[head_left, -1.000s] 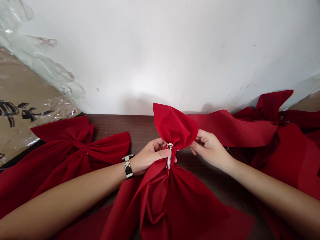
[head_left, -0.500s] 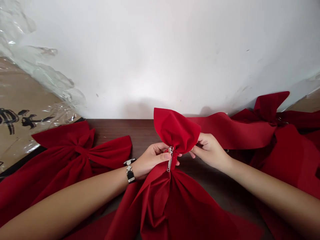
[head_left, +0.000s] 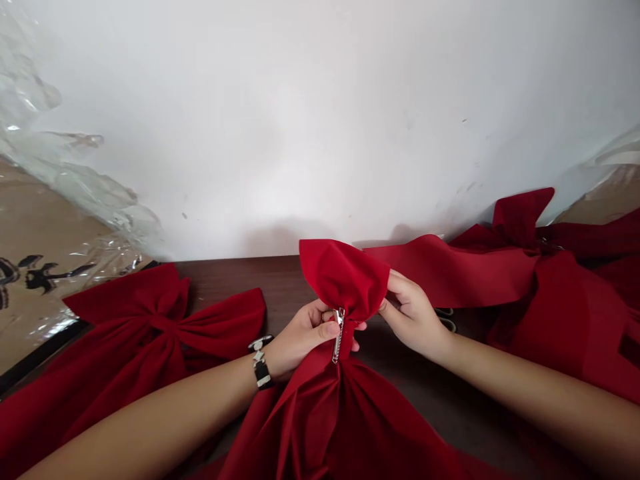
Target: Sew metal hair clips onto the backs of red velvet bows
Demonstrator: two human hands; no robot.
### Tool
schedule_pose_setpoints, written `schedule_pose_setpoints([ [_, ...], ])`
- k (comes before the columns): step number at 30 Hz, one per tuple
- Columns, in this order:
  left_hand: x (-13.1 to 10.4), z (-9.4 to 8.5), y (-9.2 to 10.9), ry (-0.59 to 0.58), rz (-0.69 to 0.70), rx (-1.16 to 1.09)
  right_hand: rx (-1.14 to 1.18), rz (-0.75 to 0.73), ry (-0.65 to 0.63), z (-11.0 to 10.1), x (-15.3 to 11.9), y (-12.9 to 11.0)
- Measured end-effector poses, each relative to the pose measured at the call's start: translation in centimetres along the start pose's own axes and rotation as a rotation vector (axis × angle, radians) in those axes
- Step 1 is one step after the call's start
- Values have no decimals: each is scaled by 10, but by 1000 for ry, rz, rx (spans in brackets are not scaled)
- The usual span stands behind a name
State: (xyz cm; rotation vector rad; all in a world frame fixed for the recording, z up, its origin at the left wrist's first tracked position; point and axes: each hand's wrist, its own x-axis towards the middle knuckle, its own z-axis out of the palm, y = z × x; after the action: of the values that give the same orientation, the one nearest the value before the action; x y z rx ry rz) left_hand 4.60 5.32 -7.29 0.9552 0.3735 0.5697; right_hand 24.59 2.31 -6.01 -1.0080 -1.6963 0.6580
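Note:
A red fabric bow [head_left: 345, 277] is held up in the middle, its loop on top and its long tails hanging toward me. My left hand [head_left: 307, 337] is closed round the bow's gathered centre, thumb beside a silver metal clip [head_left: 339, 335] that lies lengthwise on it. Pinched between the fingers of my right hand [head_left: 413, 313] is the right edge of the upper loop. Some fingertips of my left hand show behind the centre.
Another red bow [head_left: 163, 323] lies on the dark table [head_left: 225, 277] at left. More red bows and ribbon [head_left: 565, 307] are at right. Plastic-wrapped cardboard [head_left: 30, 233] stands at far left, before a white wall [head_left: 300, 120].
My right hand has moved up the loop's edge, its fingers now on the outer right side. The whole view has shifted slightly, so the bow appears lower. My left hand keeps its hold.

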Motion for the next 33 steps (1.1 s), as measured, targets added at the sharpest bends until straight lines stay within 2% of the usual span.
schedule_pose_setpoints([
  [3,-2,1,-1,-13,-16,-5,61,-4,-24,-1,-4,-2],
  [8,-2,5,0,-1,-11,14,317,139,-136,2,-5,-4],
  [12,-2,5,-1,15,-12,39,425,243,-121,7,-2,-1],
  [17,-2,3,-2,19,14,74,483,290,-104,14,-2,1],
  [27,-4,5,-3,1,47,61,437,283,-174,5,-1,-5],
  [33,-4,7,-3,-40,83,57,469,207,-217,3,-1,1],
])
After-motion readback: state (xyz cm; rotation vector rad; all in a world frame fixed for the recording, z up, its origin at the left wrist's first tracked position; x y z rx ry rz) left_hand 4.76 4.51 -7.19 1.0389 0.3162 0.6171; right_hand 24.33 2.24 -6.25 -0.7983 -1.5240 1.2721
